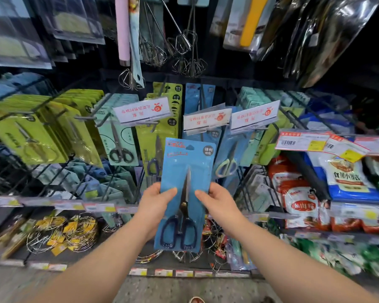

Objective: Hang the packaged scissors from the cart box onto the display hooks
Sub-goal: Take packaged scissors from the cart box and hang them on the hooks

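Item under inspection: one packaged scissors (185,169) on a blue card, held upright at the centre of the view, near the person and just in front of the hanging display. It is not yet on a hook. The cart box is not in view.

Grip: the left hand (155,202) pinches the card's left edge and the right hand (216,200) pinches its right edge, both about mid-height. Each thumb lies flat on the front. The fingers are behind the card, so I cannot tell how they lie.

Orientation: the long axis runs near-vertical, with the top leaning slightly right. The blades point up and the dark blue handles sit at the bottom. The hang hole (189,147) is at the top edge, just below the white label flap (206,119).

Risks, as a judgement:
- The label flap hangs over the end of the hook. It could catch the card's top edge and hide the tip, so the hole misses.
- The hold is low on the card, so the upper half may flex when pushed against the hook.
- Matching blue packs (198,97) hang directly behind, with green packs (160,136) immediately left. A small sideways drift puts the item on the wrong hook.
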